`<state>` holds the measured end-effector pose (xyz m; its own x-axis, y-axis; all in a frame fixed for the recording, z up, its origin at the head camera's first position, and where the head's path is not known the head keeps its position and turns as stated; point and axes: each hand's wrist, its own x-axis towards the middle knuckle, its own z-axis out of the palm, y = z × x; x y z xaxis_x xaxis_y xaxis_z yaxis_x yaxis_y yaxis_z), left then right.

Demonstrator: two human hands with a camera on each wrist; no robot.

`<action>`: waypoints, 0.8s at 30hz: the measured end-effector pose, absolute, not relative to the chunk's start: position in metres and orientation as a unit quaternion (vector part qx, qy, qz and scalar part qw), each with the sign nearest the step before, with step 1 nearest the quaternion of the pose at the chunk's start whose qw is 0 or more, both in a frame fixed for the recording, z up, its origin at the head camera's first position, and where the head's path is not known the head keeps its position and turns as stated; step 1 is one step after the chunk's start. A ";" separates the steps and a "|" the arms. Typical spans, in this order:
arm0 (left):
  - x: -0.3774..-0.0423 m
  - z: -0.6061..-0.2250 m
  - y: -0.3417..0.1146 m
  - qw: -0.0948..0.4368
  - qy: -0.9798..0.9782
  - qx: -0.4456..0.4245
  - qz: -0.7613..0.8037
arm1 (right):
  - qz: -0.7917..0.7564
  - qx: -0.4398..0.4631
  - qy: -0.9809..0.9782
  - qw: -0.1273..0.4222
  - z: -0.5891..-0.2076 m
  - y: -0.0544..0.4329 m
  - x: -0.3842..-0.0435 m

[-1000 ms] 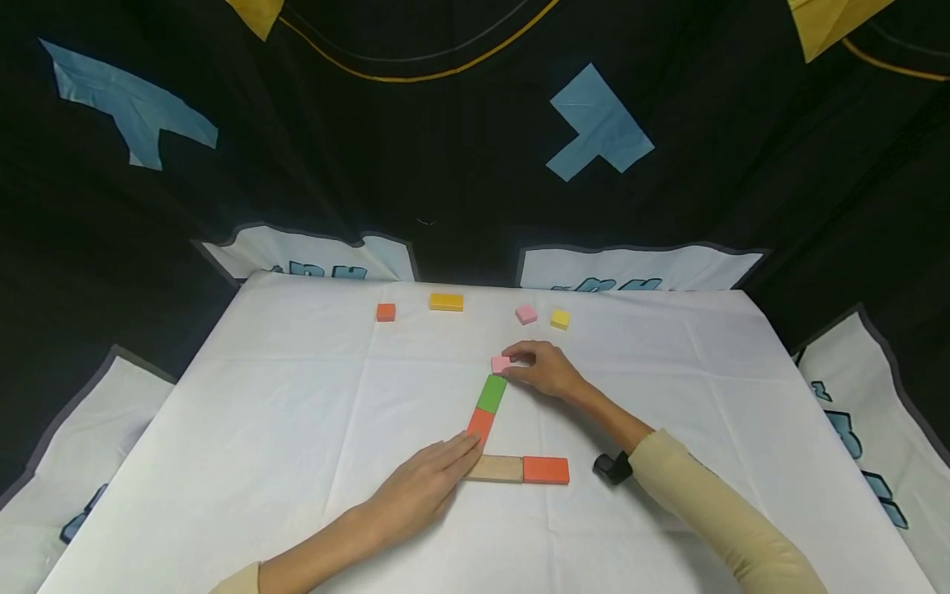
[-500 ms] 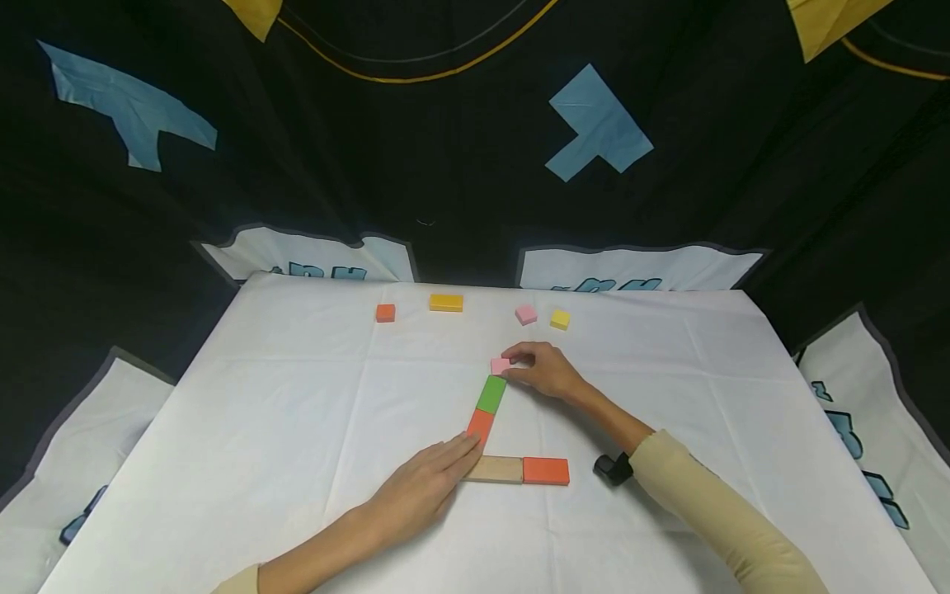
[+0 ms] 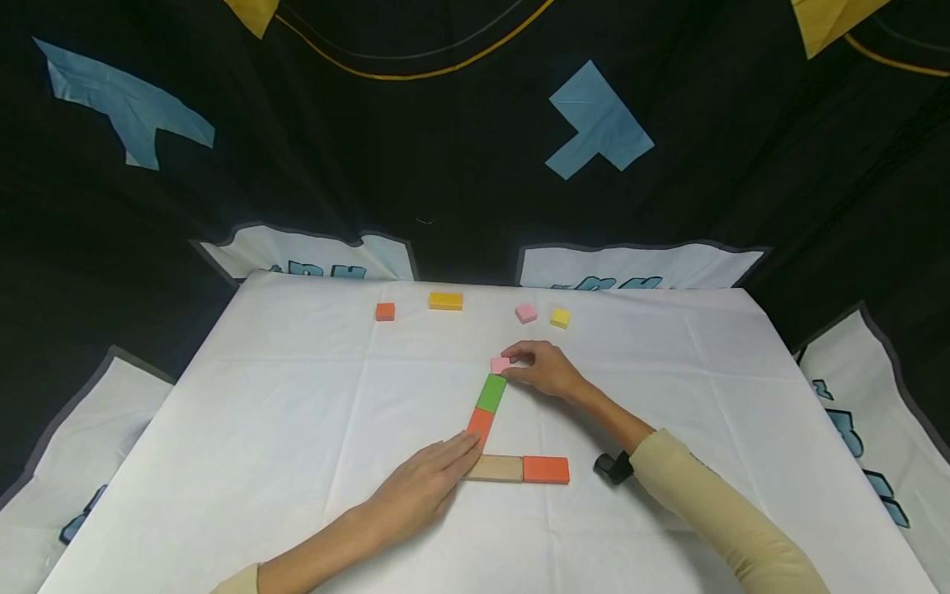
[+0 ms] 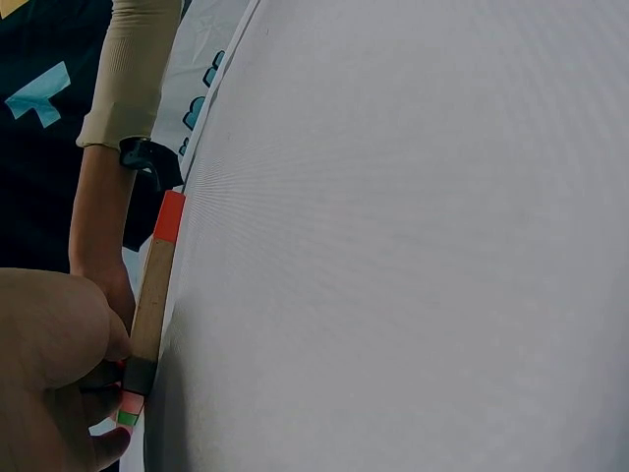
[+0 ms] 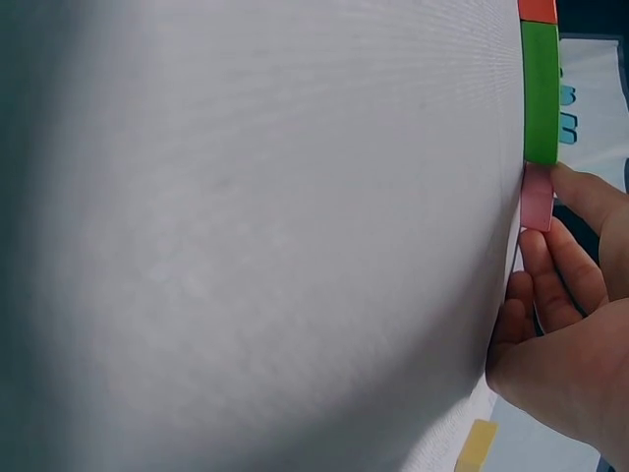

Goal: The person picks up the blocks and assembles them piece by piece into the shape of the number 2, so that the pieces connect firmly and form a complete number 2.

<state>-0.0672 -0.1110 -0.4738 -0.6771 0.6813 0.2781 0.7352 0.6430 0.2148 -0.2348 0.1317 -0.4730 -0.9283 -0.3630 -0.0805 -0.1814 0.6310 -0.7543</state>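
Note:
My right hand (image 3: 545, 369) pinches a small pink block (image 3: 500, 365) between thumb and fingers, at the far end of a green block (image 3: 491, 393). In the right wrist view the pink block (image 5: 537, 197) meets the end of the green block (image 5: 541, 93). Below the green one, an orange block (image 3: 480, 423) continues the slanted row. My left hand (image 3: 426, 487) lies with straight fingers along that orange block and covers its lower end. From under those fingertips a plain wooden block (image 3: 496, 469) extends rightward, end to end with another orange block (image 3: 546, 470).
Toward the table's far edge lie a small orange block (image 3: 385, 312), a long yellow block (image 3: 446, 302), a second pink block (image 3: 526, 313) and a small yellow block (image 3: 560, 318). A black wrist mount (image 3: 613, 469) sits beside the right sleeve. White cloth covers the table (image 3: 260, 429).

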 end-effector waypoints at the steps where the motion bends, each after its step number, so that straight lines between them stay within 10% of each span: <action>1: -0.067 -0.474 -0.111 0.087 -0.902 -0.393 -0.156 | -0.402 -0.152 0.896 0.114 -0.473 0.132 -0.235; 24: -0.067 -0.473 -0.111 0.083 -0.902 -0.391 -0.163 | -0.404 -0.152 0.894 0.119 -0.471 0.132 -0.234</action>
<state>-0.0672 -0.1112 -0.4732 -0.6807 0.6778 0.2777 0.7322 0.6416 0.2287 -0.2345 0.1322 -0.4709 -0.9253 -0.3685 -0.0893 -0.1769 0.6278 -0.7580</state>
